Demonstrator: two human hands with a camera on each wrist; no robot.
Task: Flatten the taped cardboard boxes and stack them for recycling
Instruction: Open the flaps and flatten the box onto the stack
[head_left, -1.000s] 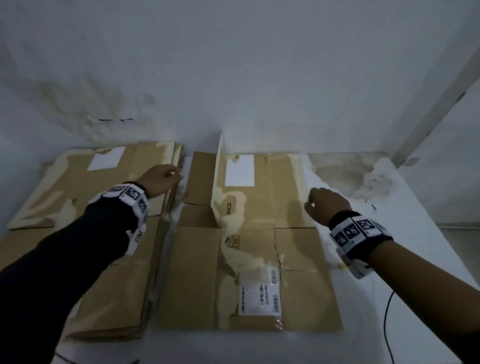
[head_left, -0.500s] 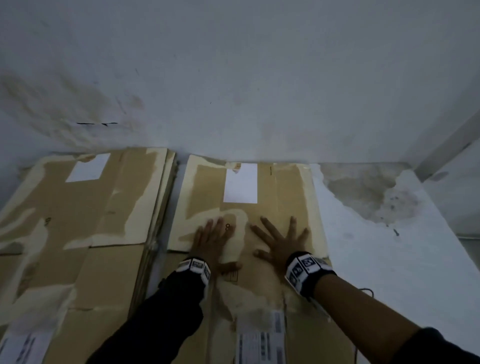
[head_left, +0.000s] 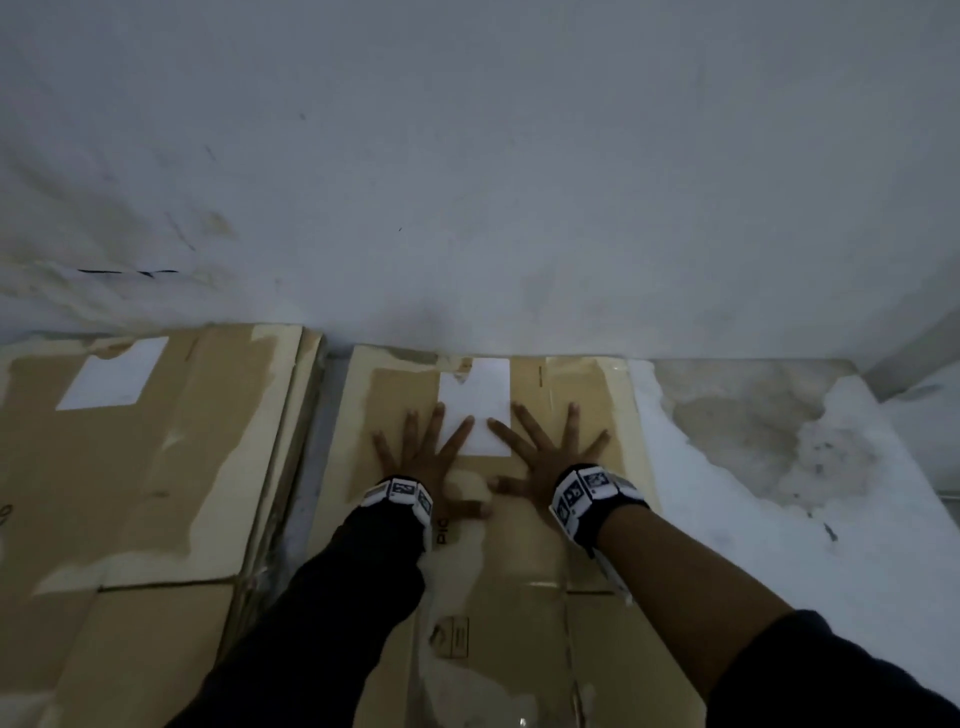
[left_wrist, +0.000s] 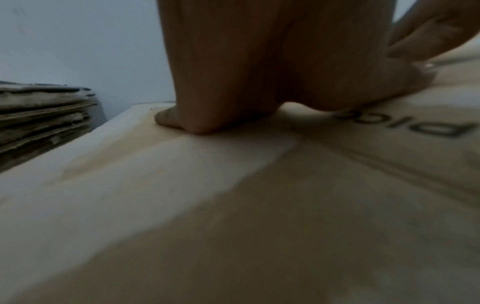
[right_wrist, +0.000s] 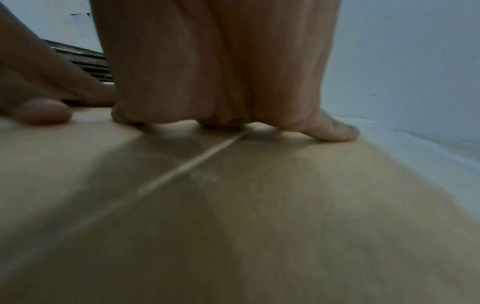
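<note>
The flattened box (head_left: 498, 525) lies flat on the white surface (head_left: 779, 519), its far edge against the wall (head_left: 467, 156). Both hands press down on its far half, palms flat and fingers spread, holding nothing. The left hand (head_left: 423, 457) and the right hand (head_left: 545, 457) sit side by side, their forefingers reaching onto the box's white label (head_left: 480, 395). Just left of the box, a stack of flattened boxes (head_left: 145, 467) lies against the same wall.
</note>
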